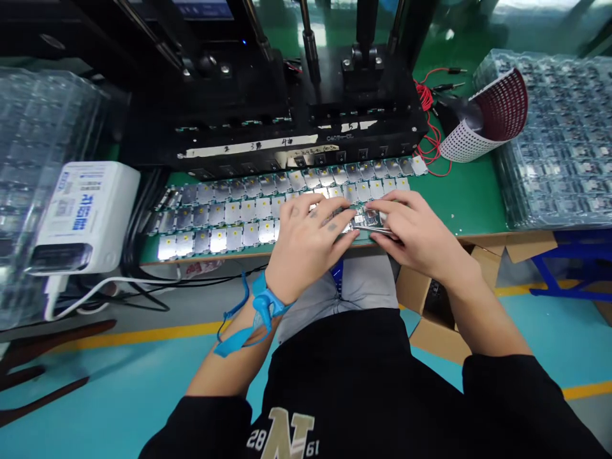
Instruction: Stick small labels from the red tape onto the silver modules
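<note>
At the bench's front edge, my left hand (pixel 308 239) has its thumb and fingertips against the left side of a small circuit board (pixel 359 217). A blue wrist strap (pixel 262 305) is around that wrist. My right hand (pixel 415 234) is closed on thin metal tweezers (pixel 375 229), which lie across the front of the board, and its fingertips touch the board's right side. Rows of small boards with silver shield covers (pixel 234 237) spread beside and behind both hands. My fingers partly hide the handled board.
A black test fixture (pixel 268 146) with switches stands behind the rows. On the left are a white power bank (pixel 86 217) with a cable and stacked clear trays (pixel 38 159). Red leads (pixel 433 137), a perforated holder (pixel 478 143) and more trays (pixel 559 140) occupy the right. Below sits an open cardboard box (pixel 442 335).
</note>
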A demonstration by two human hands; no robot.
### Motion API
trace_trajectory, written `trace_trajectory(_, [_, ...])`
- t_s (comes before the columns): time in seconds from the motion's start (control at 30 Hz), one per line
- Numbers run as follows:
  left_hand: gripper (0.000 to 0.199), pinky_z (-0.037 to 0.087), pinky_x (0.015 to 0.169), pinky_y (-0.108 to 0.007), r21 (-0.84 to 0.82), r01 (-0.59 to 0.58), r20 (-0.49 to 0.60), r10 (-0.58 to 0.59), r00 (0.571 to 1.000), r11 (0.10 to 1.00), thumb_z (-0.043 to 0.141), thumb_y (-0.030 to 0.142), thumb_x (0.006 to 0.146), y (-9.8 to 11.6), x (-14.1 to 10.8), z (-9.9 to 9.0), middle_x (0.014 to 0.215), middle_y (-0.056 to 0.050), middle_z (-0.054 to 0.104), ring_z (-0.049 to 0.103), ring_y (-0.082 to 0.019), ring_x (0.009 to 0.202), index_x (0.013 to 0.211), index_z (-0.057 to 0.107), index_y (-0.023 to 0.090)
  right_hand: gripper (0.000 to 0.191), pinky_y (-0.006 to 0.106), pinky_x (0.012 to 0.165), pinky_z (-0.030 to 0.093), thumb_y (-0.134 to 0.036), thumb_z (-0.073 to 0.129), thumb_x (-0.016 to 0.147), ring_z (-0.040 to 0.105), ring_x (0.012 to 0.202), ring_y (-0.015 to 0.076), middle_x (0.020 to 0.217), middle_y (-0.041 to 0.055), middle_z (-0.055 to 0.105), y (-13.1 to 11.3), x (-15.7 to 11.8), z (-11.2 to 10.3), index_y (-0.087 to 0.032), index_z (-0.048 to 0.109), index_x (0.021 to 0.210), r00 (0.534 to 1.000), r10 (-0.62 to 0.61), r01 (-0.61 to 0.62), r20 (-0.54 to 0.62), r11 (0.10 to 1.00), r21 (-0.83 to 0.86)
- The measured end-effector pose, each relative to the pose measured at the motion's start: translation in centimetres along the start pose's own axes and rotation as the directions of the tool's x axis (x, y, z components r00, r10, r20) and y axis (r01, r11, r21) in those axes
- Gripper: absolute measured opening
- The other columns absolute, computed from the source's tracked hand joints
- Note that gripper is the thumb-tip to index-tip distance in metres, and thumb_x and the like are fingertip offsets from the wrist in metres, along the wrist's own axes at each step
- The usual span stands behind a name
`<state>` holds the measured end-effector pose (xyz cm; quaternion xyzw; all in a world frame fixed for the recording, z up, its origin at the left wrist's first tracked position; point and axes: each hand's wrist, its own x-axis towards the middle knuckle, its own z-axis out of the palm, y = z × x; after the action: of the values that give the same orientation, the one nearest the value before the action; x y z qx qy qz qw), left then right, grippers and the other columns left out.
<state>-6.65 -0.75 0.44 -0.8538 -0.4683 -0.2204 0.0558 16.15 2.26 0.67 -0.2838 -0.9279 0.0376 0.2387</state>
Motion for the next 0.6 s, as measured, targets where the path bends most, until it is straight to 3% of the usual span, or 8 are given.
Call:
trace_trajectory(0.23, [0.022, 0.040, 0.087, -0.046, -0.041, -0.088, -0.029, 0.087, 0.996, 0.995, 0.058, 0.031, 0.096, -0.2, 0.0, 0.5, 0.116, -0.004, 0.072, 0.058, -0.028, 0.104, 0.112, 0.067, 0.020, 0.011, 0.040, 0.088, 0.054, -0.011, 0.050, 0.092, 0.058, 0.107, 0.0237, 0.112, 0.0091, 0.070, 0.2, 0.4, 1.2, -0.013, 0.061, 0.093, 1.000, -0.024, 0.023, -0.018, 0.998, -0.059])
trace_trajectory(0.37, [0.017, 0.039, 0.089, -0.045, -0.065, -0.122, -0.082, 0.117, 0.990, 0.990, 0.055, 0.025, 0.096, -0.3, 0.6, 0.8, 0.105, -0.002, 0.075, 0.060, -0.024, 0.098, 0.106, 0.068, 0.020, 0.013, 0.035, 0.082, 0.052, -0.010, 0.049, 0.093, 0.062, 0.098, 0.0195, 0.101, 0.0051, 0.073, 0.4, 0.6, 1.6, -0.015, 0.061, 0.092, 0.990, -0.063, 0.045, -0.130, 0.990, -0.137])
trace_trajectory(0.5, [0.017, 0.039, 0.089, -0.043, -0.069, -0.076, -0.122, 0.067, 0.990, 0.995, 0.050, 0.022, 0.097, -0.1, 1.5, 1.1, 0.095, -0.002, 0.075, 0.060, -0.023, 0.095, 0.097, 0.067, 0.019, 0.014, 0.035, 0.079, 0.050, -0.012, 0.046, 0.094, 0.062, 0.091, 0.0180, 0.091, 0.0028, 0.071, 0.8, 1.4, 1.4, -0.019, 0.058, 0.091, 0.973, -0.036, 0.010, -0.226, 0.993, -0.114])
trace_trajectory(0.6, [0.019, 0.038, 0.089, -0.046, -0.094, 0.005, -0.106, -0.015, 0.994, 0.996, 0.048, 0.022, 0.097, 0.0, 2.1, 1.2, 0.091, -0.004, 0.073, 0.059, -0.026, 0.098, 0.092, 0.066, 0.019, 0.014, 0.036, 0.080, 0.049, -0.012, 0.044, 0.092, 0.059, 0.092, 0.0195, 0.091, 0.0056, 0.068, 1.2, 1.8, 1.1, -0.019, 0.056, 0.091, 0.985, 0.018, -0.024, -0.173, 0.999, -0.037])
